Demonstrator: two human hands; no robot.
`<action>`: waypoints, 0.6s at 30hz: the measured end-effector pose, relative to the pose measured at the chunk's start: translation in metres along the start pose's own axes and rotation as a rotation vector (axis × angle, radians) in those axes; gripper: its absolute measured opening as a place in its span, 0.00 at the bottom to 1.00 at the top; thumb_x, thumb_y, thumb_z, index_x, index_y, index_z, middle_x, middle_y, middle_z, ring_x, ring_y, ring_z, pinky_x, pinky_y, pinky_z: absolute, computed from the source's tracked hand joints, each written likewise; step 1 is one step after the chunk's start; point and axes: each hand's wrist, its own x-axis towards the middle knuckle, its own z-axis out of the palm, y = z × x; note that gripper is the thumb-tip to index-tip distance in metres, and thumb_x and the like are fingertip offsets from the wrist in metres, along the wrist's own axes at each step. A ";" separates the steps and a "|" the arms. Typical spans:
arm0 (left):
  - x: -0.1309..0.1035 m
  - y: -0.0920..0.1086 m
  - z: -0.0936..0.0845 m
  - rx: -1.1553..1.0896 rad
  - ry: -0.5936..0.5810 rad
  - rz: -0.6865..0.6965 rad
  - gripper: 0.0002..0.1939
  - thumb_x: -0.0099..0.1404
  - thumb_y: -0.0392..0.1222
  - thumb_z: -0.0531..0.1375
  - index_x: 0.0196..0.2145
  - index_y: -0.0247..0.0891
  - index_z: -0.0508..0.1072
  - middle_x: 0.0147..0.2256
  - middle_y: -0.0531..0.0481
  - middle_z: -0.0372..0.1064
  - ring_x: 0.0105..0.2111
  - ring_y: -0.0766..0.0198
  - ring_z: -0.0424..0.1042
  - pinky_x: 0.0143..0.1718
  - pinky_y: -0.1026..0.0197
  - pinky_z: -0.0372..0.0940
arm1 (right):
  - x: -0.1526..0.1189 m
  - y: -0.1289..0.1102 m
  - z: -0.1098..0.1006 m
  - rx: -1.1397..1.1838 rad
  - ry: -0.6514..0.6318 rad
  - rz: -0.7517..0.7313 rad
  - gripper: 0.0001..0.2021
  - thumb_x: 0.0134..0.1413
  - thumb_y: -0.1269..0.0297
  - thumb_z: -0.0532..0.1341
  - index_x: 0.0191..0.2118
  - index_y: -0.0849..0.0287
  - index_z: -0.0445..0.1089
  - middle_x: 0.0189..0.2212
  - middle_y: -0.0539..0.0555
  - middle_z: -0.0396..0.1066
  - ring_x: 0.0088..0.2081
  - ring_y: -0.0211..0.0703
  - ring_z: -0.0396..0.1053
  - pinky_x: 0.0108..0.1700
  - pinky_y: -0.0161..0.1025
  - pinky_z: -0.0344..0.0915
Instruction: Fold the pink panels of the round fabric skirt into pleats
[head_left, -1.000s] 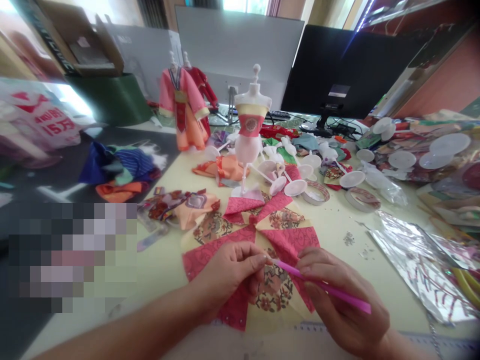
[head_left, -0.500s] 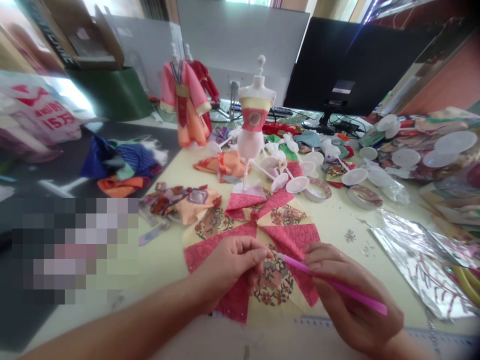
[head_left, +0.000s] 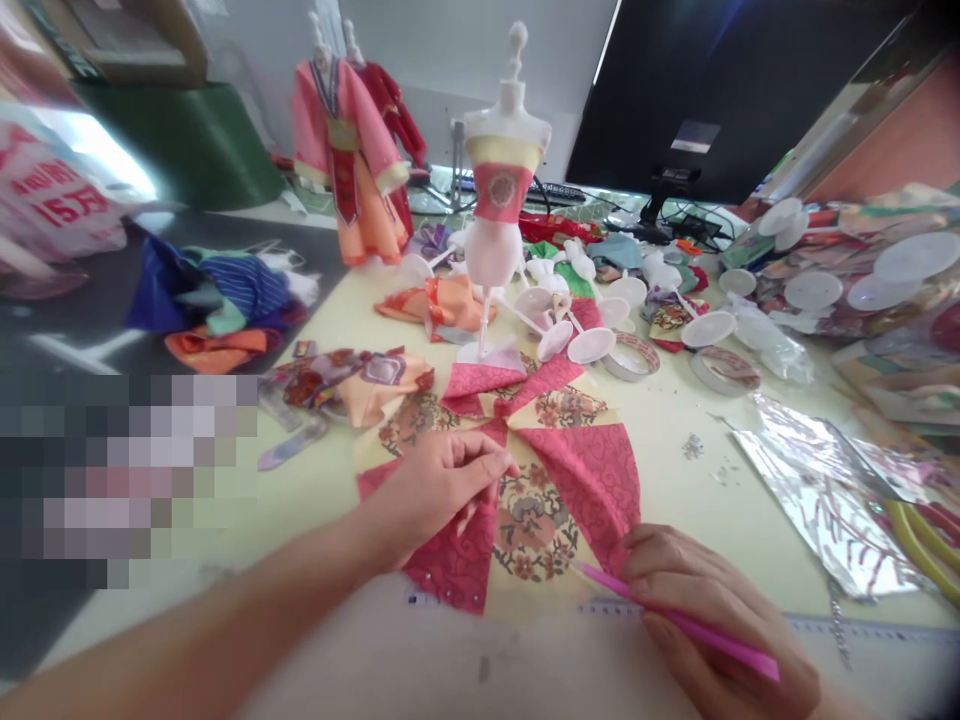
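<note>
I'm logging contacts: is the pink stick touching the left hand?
Apart. The head view shows patterned cloth in the gap between the left hand and the pink stick.

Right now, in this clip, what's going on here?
A person is working bare-handed over a red and yellow cloth. The right hand holds a pink stick, its tip by the printed flowers. The left hand is over the cloth, thumb and fingertips together; whether they pinch anything is too small to tell. A mannequin in a strapless top stands at the cloth's far end, and tiny silvery bits lie to the right.
</note>
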 end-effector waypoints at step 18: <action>0.002 -0.005 0.002 0.086 0.010 0.006 0.13 0.62 0.48 0.55 0.29 0.35 0.69 0.18 0.58 0.59 0.14 0.76 0.54 0.15 0.71 0.50 | 0.000 0.013 0.012 -0.014 -0.030 0.028 0.16 0.52 0.83 0.54 0.45 0.63 0.66 0.33 0.58 0.69 0.35 0.44 0.69 0.35 0.44 0.70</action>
